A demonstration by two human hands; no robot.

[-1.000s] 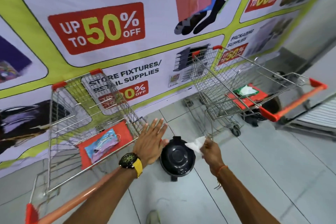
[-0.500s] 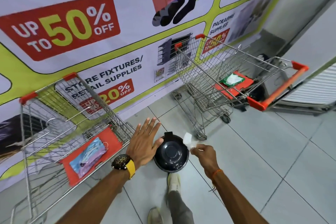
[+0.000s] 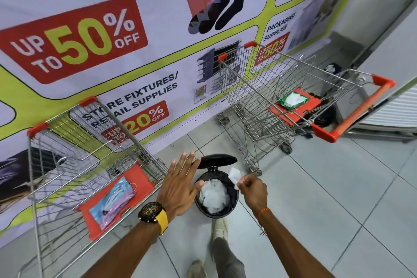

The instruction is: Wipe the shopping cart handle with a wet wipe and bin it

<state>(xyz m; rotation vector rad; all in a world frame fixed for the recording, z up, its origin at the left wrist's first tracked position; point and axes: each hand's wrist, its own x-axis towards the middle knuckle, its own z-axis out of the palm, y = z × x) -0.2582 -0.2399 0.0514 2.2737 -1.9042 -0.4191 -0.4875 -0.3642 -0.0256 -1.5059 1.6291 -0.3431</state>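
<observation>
A small black pedal bin (image 3: 232, 209) stands on the floor between two carts, its lid (image 3: 217, 160) tipped up and white wipes visible inside. My right hand (image 3: 252, 192) pinches a crumpled white wet wipe (image 3: 234, 177) just above the bin's right rim. My left hand (image 3: 180, 185), fingers spread and holding nothing, hovers at the bin's left rim. My foot (image 3: 220, 227) rests at the bin's base, where the pedal is hidden. The right cart's orange handle (image 3: 361, 110) is up at the right; the left cart's handle is out of view.
The left wire cart (image 3: 74, 165) holds a blue wipe packet (image 3: 112, 201) on its red seat flap. In the right wire cart (image 3: 270, 88) lies a green wipe packet (image 3: 292, 100). A sale banner covers the wall behind. Grey floor tiles stretch to the right.
The bin's lid has swung up from shut, with my foot now at its base. My right hand has brought the wipe over the bin's opening. The view has shifted left and closer.
</observation>
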